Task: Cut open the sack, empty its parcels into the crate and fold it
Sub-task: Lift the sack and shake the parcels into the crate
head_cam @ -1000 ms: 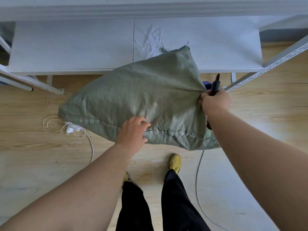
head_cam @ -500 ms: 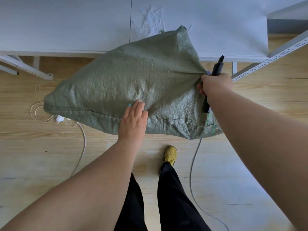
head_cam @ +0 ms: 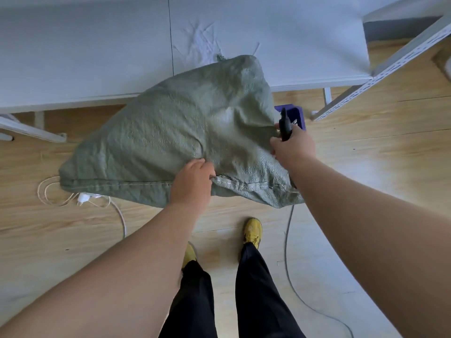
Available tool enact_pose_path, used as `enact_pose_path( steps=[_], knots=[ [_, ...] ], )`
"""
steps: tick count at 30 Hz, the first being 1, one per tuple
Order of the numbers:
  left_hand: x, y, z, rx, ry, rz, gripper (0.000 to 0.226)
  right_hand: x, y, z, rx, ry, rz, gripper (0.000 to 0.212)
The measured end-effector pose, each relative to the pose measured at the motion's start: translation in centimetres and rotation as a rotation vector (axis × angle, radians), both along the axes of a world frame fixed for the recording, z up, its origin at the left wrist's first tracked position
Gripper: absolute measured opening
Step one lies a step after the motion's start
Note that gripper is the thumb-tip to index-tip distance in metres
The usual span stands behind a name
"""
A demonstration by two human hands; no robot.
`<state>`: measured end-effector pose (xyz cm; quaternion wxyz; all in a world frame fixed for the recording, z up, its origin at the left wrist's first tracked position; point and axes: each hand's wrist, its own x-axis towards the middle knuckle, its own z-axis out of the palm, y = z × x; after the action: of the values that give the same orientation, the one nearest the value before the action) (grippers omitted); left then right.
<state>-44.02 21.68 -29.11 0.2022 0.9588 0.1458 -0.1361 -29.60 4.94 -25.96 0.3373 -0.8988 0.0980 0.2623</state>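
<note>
A full green woven sack (head_cam: 175, 132) hangs above the wooden floor, its stitched seam along the near edge. My left hand (head_cam: 191, 181) pinches the cloth at the middle of that seam. My right hand (head_cam: 291, 147) grips the sack's right side together with a black cutter (head_cam: 285, 124) that points away from me. A corner of a purple crate (head_cam: 296, 115) shows just behind the right hand; most of it is hidden by the sack.
A white table (head_cam: 97, 57) lies beyond the sack, with white strips (head_cam: 200, 47) scattered on it. A metal shelf upright (head_cam: 380, 69) slants at the right. A white cable and plug (head_cam: 83, 198) and a grey cable (head_cam: 289, 252) lie on the floor near my feet.
My left hand went from resting flat on the sack to pinching its seam. The sack has shifted slightly toward me and the crate corner has come into view.
</note>
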Motion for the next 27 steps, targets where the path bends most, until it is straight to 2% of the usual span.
enact_pose_path(
  steps=[2, 5, 7, 9, 11, 14, 15, 17, 20, 23, 25, 27],
  knots=[
    [0.2, -0.1, 1.5, -0.091, 0.021, 0.058, 0.010, -2.1, 0.4, 1.6, 0.026, -0.018, 0.176, 0.035],
    [1.0, -0.7, 4.1, -0.177, 0.023, 0.106, 0.009, -4.6, 0.1, 3.9, 0.304, 0.222, 0.302, 0.042],
    [2.2, -1.4, 6.3, -0.211, -0.006, 0.113, 0.011, -5.1, -0.7, 4.5, 0.238, 0.252, 0.452, 0.042],
    [3.4, -2.5, 8.6, -0.227, -0.047, 0.066, 0.012, -4.8, -1.4, 5.4, 0.041, 0.085, 0.539, 0.030],
    [4.3, -3.7, 10.8, -0.231, -0.099, 0.009, 0.013, -3.7, -2.2, 6.9, -0.032, -0.057, 0.422, 0.024],
    [4.8, -4.9, 13.6, -0.209, -0.236, -0.034, 0.024, -2.0, -3.8, 10.2, 0.006, -0.105, 0.309, 0.022],
    [4.7, -5.0, 14.1, -0.139, -0.238, -0.060, 0.034, -1.8, -4.5, 11.2, 0.005, -0.097, 0.308, 0.025],
    [4.2, -4.7, 14.4, 0.047, -0.126, -0.082, 0.048, -1.7, -5.8, 12.6, 0.006, -0.077, 0.295, 0.030],
    [3.0, -4.6, 14.2, 0.150, 0.054, 0.015, 0.037, -2.1, -7.6, 14.0, 0.017, -0.064, 0.303, 0.031],
    [2.9, -5.3, 14.8, 0.208, 0.029, 0.078, 0.029, -2.3, -8.9, 15.0, 0.028, -0.073, 0.356, 0.028],
    [3.6, -5.2, 15.3, 0.137, 0.001, 0.116, 0.027, -2.3, -9.5, 15.5, 0.039, -0.092, 0.359, 0.023],
    [3.9, -5.1, 15.6, 0.022, 0.024, 0.061, 0.021, -2.3, -9.8, 15.9, 0.077, -0.125, 0.331, 0.019]
  ],
)
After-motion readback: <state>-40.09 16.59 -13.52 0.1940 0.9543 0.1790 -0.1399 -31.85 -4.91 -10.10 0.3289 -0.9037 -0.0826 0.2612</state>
